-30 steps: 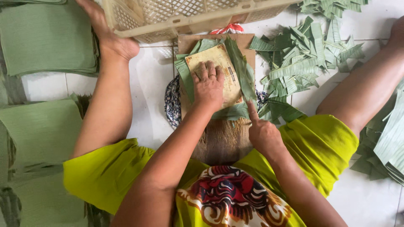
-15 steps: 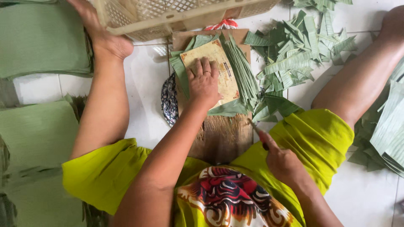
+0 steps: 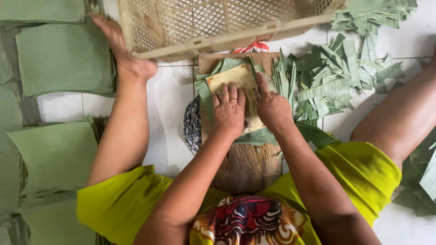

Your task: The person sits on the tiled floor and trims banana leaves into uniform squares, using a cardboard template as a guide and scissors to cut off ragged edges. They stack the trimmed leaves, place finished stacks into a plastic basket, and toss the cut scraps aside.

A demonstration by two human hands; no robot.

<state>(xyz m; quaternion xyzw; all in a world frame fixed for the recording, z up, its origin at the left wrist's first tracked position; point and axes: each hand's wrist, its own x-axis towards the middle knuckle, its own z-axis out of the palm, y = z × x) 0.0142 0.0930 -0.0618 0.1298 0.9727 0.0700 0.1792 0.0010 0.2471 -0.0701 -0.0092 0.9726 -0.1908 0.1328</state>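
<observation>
We see a tan card (image 3: 231, 78) lying on a stack of green leaves (image 3: 213, 72), which rests on a wooden board (image 3: 247, 165) on the tiled floor (image 3: 170, 113). The left hand (image 3: 229, 112) presses flat on the card, fingers spread and pointing to 12 o'clock. The right hand (image 3: 271, 106) sits just beside it at 3 o'clock, touching the card's right edge, fingers curled in; we cannot tell whether it holds anything. The two hands are close together, nearly touching.

At 9 o'clock of the board a patterned cloth (image 3: 192, 124) peeks out from under it. At 12 o'clock stands a cream lattice basket (image 3: 200, 43), tilted toward us; through its mesh we make out nothing inside. A red and white scrap (image 3: 252, 46) shows just under its near rim.

At 2 o'clock lies a loose heap of cut leaf strips (image 3: 336, 77), some touching the stack. More trimmings (image 3: 420, 177) lie at 4 o'clock.

At 9 to 10 o'clock, well apart from the board, are piles of squared leaf sheets (image 3: 63, 59). Our left knee and shin run up toward the basket's left corner, with the foot (image 3: 120, 50) resting against it.
</observation>
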